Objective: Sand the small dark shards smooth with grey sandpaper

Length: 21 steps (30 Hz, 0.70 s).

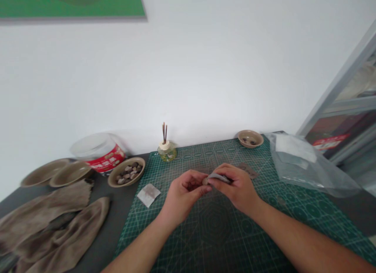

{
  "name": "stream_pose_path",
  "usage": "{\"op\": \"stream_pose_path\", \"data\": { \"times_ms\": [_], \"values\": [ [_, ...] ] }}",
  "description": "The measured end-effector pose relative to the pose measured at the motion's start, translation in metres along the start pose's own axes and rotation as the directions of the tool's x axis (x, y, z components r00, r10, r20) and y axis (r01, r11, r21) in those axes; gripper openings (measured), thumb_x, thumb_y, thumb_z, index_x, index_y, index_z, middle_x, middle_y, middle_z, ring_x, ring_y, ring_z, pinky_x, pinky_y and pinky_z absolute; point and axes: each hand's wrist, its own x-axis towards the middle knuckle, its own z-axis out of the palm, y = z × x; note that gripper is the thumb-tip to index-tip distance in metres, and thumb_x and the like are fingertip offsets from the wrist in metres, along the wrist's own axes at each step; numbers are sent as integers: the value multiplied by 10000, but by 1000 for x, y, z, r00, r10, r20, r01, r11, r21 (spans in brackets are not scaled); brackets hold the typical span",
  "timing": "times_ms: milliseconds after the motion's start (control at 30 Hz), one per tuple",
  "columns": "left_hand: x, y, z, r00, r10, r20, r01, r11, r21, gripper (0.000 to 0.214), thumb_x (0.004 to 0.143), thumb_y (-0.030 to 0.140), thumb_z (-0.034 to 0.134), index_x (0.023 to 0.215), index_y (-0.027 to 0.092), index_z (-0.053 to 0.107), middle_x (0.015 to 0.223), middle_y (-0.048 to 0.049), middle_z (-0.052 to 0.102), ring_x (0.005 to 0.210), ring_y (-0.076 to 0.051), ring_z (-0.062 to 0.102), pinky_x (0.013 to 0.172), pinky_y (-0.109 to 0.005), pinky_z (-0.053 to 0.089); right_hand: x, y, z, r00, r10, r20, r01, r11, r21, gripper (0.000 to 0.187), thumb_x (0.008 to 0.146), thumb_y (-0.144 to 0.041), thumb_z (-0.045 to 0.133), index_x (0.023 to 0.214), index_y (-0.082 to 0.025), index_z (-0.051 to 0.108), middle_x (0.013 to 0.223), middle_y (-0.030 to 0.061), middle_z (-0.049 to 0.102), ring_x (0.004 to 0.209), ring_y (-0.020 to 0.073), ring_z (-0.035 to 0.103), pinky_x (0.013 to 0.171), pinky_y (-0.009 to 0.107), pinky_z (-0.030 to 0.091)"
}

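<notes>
Over the green cutting mat (182,241), my two hands meet in front of me. My left hand (185,194) is closed, pinching a small brownish stone (205,181) between thumb and fingers. A folded grey sheet that looks like sandpaper (217,176) is gripped in my right hand (237,187), its edge against the stone. Fingers hide most of the stone. Just behind the right hand lies a brown printed piece of sandpaper (249,170). To the left of my left hand rests a white square sheet (148,195) with a greyish smudge.
A bowl of stones (110,179) stands left, near a clear jar with a red label (107,157), stacked-looking bowls (70,175) and a brown cloth (79,230). At the back are a reed diffuser (167,151) and a small bowl (250,144). A plastic bag (311,167) lies right.
</notes>
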Motion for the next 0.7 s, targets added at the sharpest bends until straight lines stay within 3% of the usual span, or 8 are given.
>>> {"op": "stream_pose_path", "data": {
  "times_ms": [200,367,467,533,700],
  "values": [
    [4,-3,-4,1000,-10,27,10,1000,26,198,732,204,773,895,159,670,831,-29,717,778,-151,657,750,-269,524,0,0,-1,997,60,54,-62,997,48,81,849,-285,673,829,-220,717,792,10,656,742,157,601,681,277,448],
    [11,-6,-13,1000,16,-26,-16,999,29,214,751,225,756,924,163,646,814,-16,703,742,-135,647,702,-245,514,-3,0,3,987,147,65,-156,970,185,137,812,-320,714,799,-193,663,736,-13,615,680,131,550,631,252,418],
    [14,-6,-17,996,42,-77,-39,999,30,204,781,248,730,943,173,632,796,-5,692,730,-135,654,693,-246,514,-4,3,6,970,238,58,-245,932,267,325,699,-319,817,916,-206,603,764,-36,611,683,126,549,612,233,421],
    [15,-6,-17,991,58,-121,-55,998,27,212,792,267,717,962,177,627,799,0,682,710,-135,655,681,-252,517,-4,4,7,963,244,111,-264,936,234,390,649,-306,851,916,-205,586,749,-49,593,650,114,527,583,222,408],
    [17,-6,-20,962,151,-226,-120,982,147,238,788,275,718,988,181,630,829,0,658,701,-123,619,661,-240,492,-4,-2,9,937,152,314,-175,983,47,221,716,-316,802,864,-197,691,883,-4,650,748,129,586,666,238,436]
  ]
}}
